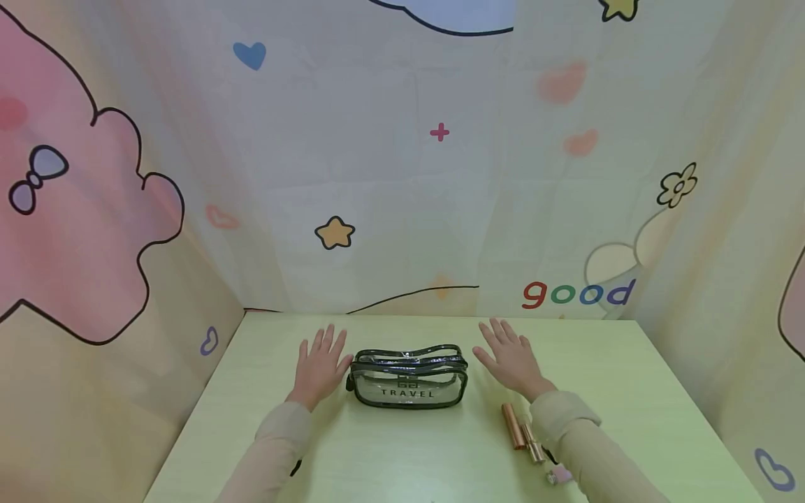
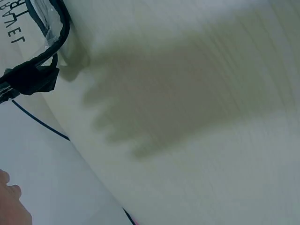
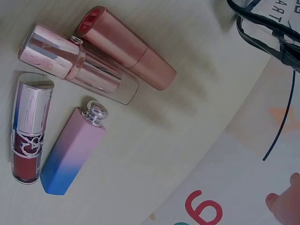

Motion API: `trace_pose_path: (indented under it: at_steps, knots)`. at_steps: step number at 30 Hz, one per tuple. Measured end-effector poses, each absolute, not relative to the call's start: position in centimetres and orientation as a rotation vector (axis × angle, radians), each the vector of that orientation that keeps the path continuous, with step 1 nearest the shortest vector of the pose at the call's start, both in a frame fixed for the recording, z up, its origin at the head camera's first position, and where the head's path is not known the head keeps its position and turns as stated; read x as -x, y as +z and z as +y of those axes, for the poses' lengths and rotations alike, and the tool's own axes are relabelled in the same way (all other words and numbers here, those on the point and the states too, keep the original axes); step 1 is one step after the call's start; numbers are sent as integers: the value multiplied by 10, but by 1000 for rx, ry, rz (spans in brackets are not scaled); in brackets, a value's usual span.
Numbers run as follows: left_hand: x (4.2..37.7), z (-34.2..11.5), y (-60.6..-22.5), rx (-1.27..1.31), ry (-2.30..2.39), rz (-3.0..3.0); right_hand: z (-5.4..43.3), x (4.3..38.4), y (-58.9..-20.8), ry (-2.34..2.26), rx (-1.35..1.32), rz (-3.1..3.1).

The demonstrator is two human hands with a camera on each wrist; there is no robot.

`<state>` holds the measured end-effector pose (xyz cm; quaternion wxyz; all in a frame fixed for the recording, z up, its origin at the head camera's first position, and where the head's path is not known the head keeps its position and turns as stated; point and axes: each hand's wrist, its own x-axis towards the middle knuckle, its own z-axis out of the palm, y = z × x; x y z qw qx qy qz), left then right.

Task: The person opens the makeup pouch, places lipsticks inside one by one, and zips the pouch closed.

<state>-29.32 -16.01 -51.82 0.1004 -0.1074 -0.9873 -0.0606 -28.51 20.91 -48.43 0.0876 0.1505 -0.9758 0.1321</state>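
Note:
A clear travel pouch (image 1: pixel 407 395) with black piping and the word TRAVEL stands on the table between both hands. My left hand (image 1: pixel 319 369) is spread with straight fingers by its left end, the thumb tip close to the piping. Opposite, my right hand (image 1: pixel 512 360) is held flat, fingers straight, a little apart from the pouch's right end. Neither hand holds anything. Below the right hand lie a rose-gold lipstick tube (image 3: pixel 126 49), a lipstick in a clear case (image 3: pixel 70 56), a clear tube with dark red contents (image 3: pixel 30 126) and a pink-to-blue tube (image 3: pixel 75 150).
A pale table (image 1: pixel 402 454) bears everything. A small dark object (image 1: pixel 295 467) shows partly beside the left sleeve, its kind unclear. Printed curtains (image 1: pixel 402 209) hang behind the table and at both sides.

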Motion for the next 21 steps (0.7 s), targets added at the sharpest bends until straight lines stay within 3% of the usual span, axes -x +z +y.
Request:
trace_pose_path:
  at_steps: [14, 21]
  knots:
    - [286, -166, -532, 283, -300, -2938, 194, 274, -486, 499, -564, -2930]
    - [280, -169, -534, 418, -407, -2923, 188, 269, -483, 528, -606, -2957]
